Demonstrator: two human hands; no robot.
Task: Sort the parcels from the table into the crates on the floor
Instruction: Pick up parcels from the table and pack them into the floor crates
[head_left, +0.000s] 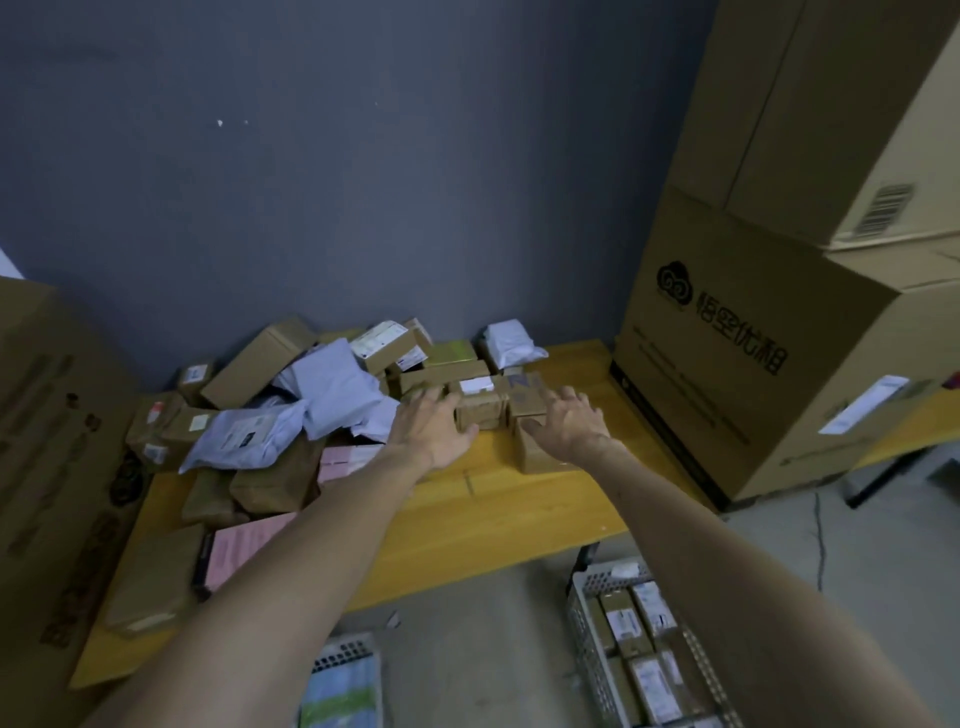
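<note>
Yellow counter (519, 499) against a grey wall carries heaped parcels (291, 415) at left, soft mailers among stiff cartons. The left hand (436, 431), fingers spread, touches a small carton (480, 410); the right hand (569, 423), also spread, rests on a second carton (535, 447). Both look light and rigid, best gripped by opposite sides. On the floor, the left crate (343, 649) holds mailers and the right crate (584, 618) holds cartons.

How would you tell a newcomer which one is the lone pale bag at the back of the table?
Find the big printed carton at the right end of the yellow table. Just left of it, against the wall, lies a pale plastic bag. The other pale bags sit heaped farther left; this one lies at the pile's right edge.
</note>
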